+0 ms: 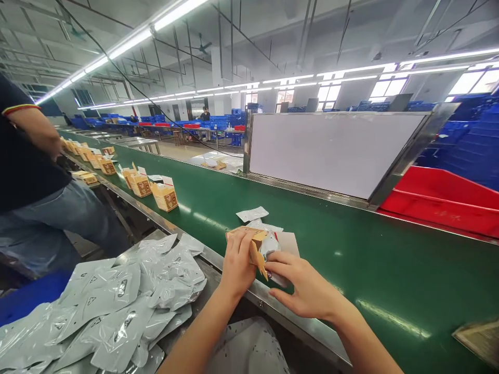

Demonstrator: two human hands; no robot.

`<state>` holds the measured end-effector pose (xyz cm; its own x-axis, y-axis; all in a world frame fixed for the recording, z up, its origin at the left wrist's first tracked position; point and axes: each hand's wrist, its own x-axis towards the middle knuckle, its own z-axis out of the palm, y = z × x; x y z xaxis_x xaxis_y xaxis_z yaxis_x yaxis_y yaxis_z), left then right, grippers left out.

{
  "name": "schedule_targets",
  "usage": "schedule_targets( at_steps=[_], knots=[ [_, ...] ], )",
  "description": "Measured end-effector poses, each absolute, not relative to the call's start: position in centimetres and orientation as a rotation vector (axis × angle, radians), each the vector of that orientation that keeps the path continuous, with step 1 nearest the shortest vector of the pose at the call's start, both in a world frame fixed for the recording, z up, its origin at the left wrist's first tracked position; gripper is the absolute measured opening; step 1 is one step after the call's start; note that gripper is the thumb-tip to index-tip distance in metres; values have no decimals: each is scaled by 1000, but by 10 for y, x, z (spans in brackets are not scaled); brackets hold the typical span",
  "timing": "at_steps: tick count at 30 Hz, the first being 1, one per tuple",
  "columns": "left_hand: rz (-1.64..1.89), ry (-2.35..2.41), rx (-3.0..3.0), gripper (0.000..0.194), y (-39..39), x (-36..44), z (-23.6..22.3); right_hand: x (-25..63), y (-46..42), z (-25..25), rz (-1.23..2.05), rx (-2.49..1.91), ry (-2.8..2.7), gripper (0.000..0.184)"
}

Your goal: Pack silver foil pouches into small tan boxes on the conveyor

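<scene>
A yellow-brown carton (pixel 246 230) lies tilted over the near edge of the green belt, its flaps open toward the right. My left hand (pixel 238 262) is closed around it. A silver pouch (pixel 270 243) sits at the carton's open end, partly inside. My right hand (pixel 298 280) touches the pouch and flap area with its fingertips, the thumb held apart; the exact contact is partly hidden. Just beyond the carton, loose silver pouches (pixel 252 214) lie on the belt. At my left, a large heap of silver pouches (pixel 128 301) covers the metal side table.
The green conveyor belt (pixel 331 244) runs from far left to near right. Open filled cartons (pixel 166 195) stand along it at left, where a person (pixel 35 171) stands. A white panel (pixel 331 153) and a red bin (pixel 444 202) are across. A cardboard piece (pixel 479 340) lies at lower right.
</scene>
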<state>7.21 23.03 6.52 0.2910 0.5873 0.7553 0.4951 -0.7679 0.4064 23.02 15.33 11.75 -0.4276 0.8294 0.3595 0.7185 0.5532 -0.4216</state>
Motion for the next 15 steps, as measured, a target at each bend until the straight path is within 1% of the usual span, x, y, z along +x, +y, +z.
schedule_targets(
  at_steps=[2,5,8,10,12,15],
  knots=[
    [1425,911,2517,61,220,78,62,232,154,114,284,-1224,-2283,19],
    [1285,778,2518,67,203,86,54,232,157,105,235,-1119,-2337,24],
    [1213,928,2332,71,190,92,43,232,153,99,343,-1188,-2283,30],
    [1158,1056,2200,73,183,94,38,234,144,96,332,-1329,-2183,25],
    [1072,1095,2123,78,177,97,37,240,131,91,238,-1466,-2106,19],
    [849,991,2125,92,167,99,46,271,106,77,-14,-1691,-1929,27]
  ],
)
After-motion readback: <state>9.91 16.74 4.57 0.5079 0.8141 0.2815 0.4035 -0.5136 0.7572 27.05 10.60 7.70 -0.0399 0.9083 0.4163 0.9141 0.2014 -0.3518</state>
